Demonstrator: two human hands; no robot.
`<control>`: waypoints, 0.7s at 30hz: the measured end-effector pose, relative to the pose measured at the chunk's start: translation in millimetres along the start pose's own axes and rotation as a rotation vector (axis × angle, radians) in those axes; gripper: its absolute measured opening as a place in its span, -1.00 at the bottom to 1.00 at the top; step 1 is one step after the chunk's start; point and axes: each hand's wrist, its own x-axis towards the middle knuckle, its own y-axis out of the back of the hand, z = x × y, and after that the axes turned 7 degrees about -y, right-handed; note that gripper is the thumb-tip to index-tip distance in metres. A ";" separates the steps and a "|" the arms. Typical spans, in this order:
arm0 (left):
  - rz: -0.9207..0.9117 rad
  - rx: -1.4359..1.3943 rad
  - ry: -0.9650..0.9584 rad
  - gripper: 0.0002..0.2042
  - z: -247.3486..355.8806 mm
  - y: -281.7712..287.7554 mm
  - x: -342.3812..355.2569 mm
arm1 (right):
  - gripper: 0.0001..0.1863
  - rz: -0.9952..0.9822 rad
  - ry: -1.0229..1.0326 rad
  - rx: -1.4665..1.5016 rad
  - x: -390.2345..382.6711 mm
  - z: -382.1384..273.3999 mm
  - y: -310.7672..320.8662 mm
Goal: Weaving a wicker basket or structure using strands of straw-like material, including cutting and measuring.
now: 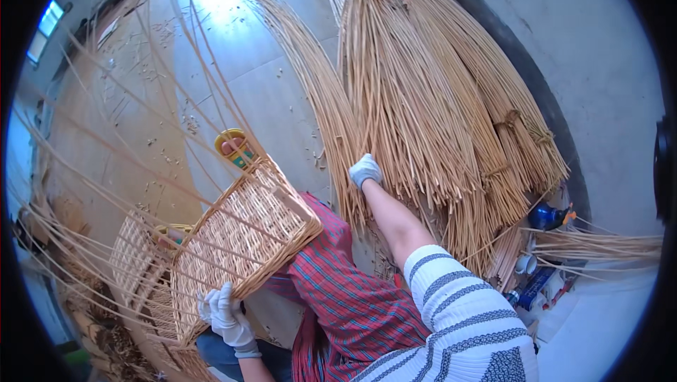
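A partly woven wicker basket point(229, 234) rests tilted against my lap, its long unwoven canes fanning out to the far left. At its near-left edge, my left hand point(229, 320) in a white glove has its fingers closed on the woven rim. My right arm is stretched forward, and the white-gloved right hand point(365, 170) is closed at the loose wicker canes point(321, 93) on the floor. Whatever lies inside that fist is hidden from this view. A red plaid cloth point(345, 276) covers my lap beneath the basket.
Large bundles of canes point(423, 100) lie ahead to the right, some tied point(509, 120). A dark blue round object point(546, 217), a white cup point(525, 263) and a blue box point(536, 287) sit at right. Another woven piece point(130, 248) stands left. Cane scraps litter the tiled floor.
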 end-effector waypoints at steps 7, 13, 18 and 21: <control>0.025 -0.038 -0.037 -0.68 0.4 -16.4 7.5 | -0.89 -0.030 0.088 0.833 50.1 65.2 35.2; 0.022 -0.034 -0.009 -0.70 -8.0 -14.4 0.3 | -0.59 0.179 0.149 0.132 43.6 131.3 115.1; 0.001 -0.056 -0.033 -0.68 -6.6 -13.9 7.7 | -0.44 0.369 0.173 -0.187 61.0 150.7 146.9; 0.007 -0.066 -0.055 -0.66 4.3 -3.1 15.5 | -0.28 0.522 0.244 -0.351 84.2 141.9 155.5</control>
